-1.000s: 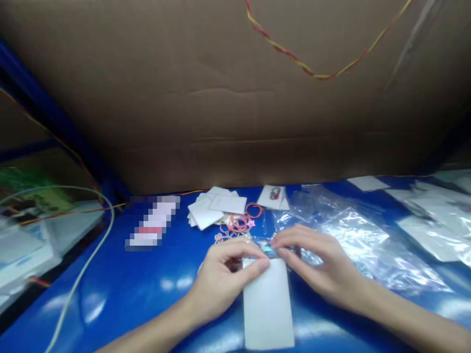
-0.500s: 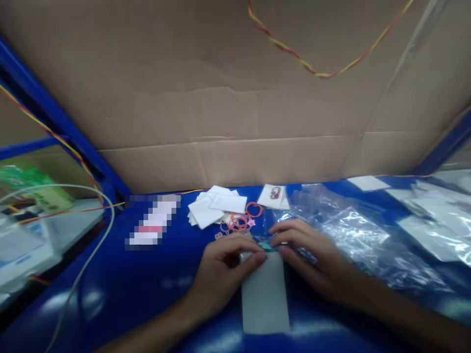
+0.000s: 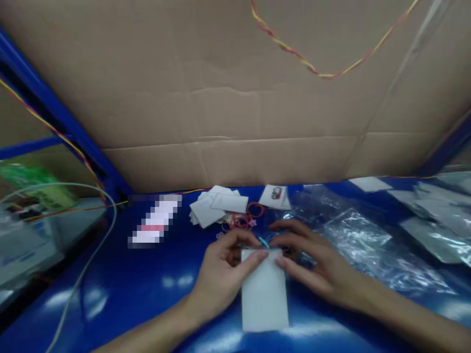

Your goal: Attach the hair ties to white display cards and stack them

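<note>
A white card [image 3: 264, 299] stands upright or tilted between my hands, long side up and down. My left hand [image 3: 224, 274] pinches its top edge, thumb on the front and bent fingers behind. At the top right corner, my right hand [image 3: 312, 260] has its thumb against the card and its fingers curled over behind. A small light-blue piece [image 3: 264, 241] shows between the fingertips, just above the card; its kind is too small to make out. Beyond the hands lie orange-red bands [image 3: 239, 222] with a pink star [image 3: 252, 223].
A pile of white cards [image 3: 217, 206] lies at the back, beside printed cards [image 3: 275, 196]. Clear plastic bags [image 3: 360, 235] spread over the blue table [image 3: 147, 284] to the right. A cardboard wall [image 3: 228, 113] closes the back; a pale cable [image 3: 86, 264] loops at left.
My right thumb has moved down onto the card's front near its top corner. The light-blue piece has shifted slightly and looks narrower. The left hand keeps its pinch.
</note>
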`<action>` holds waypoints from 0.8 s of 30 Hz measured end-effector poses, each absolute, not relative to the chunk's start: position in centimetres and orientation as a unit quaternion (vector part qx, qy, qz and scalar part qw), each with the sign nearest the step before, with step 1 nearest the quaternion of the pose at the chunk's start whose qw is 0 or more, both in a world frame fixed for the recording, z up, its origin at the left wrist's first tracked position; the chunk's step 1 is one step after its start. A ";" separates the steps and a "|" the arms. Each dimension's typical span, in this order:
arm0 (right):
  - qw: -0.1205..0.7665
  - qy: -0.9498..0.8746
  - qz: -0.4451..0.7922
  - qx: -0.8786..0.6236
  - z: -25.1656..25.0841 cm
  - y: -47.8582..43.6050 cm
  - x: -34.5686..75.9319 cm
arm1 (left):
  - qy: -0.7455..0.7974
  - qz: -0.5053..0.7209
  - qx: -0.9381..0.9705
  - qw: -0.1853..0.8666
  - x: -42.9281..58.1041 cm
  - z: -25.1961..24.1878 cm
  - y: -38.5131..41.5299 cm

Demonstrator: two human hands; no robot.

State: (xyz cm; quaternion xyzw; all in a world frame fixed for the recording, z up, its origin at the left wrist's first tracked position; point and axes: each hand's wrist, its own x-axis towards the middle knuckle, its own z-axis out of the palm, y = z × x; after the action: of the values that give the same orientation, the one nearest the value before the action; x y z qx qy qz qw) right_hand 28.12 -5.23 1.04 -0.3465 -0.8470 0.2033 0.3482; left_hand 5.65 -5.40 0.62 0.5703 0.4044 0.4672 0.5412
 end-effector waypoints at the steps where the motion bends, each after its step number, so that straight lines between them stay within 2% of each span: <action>1: 0.347 -0.849 0.202 -0.344 1.0 -5.3 28.1 | 0.402 0.469 0.572 0.540 5.7 0.6 -5.4; 8: 0.347 -0.852 0.210 -0.331 1.1 -5.3 28.1 | 0.395 0.430 0.608 0.537 5.5 0.7 -5.5; 14: 0.358 -0.848 0.205 -0.331 1.2 -5.5 28.2 | 0.372 0.425 0.675 0.475 5.4 0.7 -5.2; 24: 0.360 -0.866 0.141 -0.319 1.2 -5.2 28.4 | 0.358 0.408 0.649 0.533 5.4 0.3 -5.1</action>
State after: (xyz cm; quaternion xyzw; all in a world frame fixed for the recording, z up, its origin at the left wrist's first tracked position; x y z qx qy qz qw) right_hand 28.39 -5.15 1.17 -0.3186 -0.8656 0.1406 0.3597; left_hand 5.38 -5.13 0.29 0.6493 0.3578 0.4076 0.5331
